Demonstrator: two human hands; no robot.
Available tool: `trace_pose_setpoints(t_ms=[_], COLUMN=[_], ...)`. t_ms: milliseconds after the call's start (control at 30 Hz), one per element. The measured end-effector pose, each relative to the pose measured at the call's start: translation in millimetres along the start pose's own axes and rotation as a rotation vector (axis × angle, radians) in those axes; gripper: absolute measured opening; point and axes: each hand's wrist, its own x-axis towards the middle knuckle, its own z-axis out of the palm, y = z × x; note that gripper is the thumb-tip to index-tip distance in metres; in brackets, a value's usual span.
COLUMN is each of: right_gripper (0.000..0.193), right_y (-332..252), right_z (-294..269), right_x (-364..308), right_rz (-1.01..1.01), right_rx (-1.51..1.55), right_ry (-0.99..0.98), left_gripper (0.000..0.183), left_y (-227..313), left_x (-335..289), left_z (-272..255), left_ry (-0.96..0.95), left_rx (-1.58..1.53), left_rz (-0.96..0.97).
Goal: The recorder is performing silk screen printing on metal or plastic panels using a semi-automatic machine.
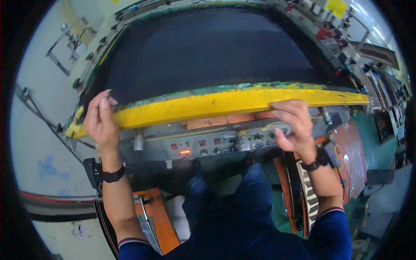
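Note:
In front of me lies a large screen printing frame with a dark panel [208, 47]. Along its near side runs a yellow bar [208, 104], with green smears on the panel's edge above it. My left hand [102, 123] is raised over the bar's left end. Its thumb and fingertips come together near the panel's corner; whatever is between them is too small to name. Toward the bar's right part, my right hand [295, 123] has its fingers bent at the bar's lower edge and its thumb apart below. Whether those fingertips press on the bar is unclear.
Below the bar is a machine control panel [203, 147] with knobs, red switches and a lit red display. Orange-edged boards [162, 216] lean near my legs at left, others [286, 190] at right. Flat frames [379, 86] stand in a row at far right.

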Motion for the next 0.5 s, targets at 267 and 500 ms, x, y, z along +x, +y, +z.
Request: trace_pose_setpoints(t_ms=[267, 500], right_gripper=[0.024, 0.016], right_y=[-6.6, 49.2], right_z=[3.7, -11.8], right_x=[-38.1, -15.1], right_rz=[0.061, 0.649], right_rx=[0.166, 0.17], right_ry=[-0.208, -0.156], left_gripper=[0.011, 0.008], left_y=[-27.6, -240.5], left_x=[-23.8, 40.7], left_z=[15.2, 97.8], left_ry=[-1.171, -0.737], left_rx=[-0.19, -0.635], left_rz=[-0.063, -0.961])
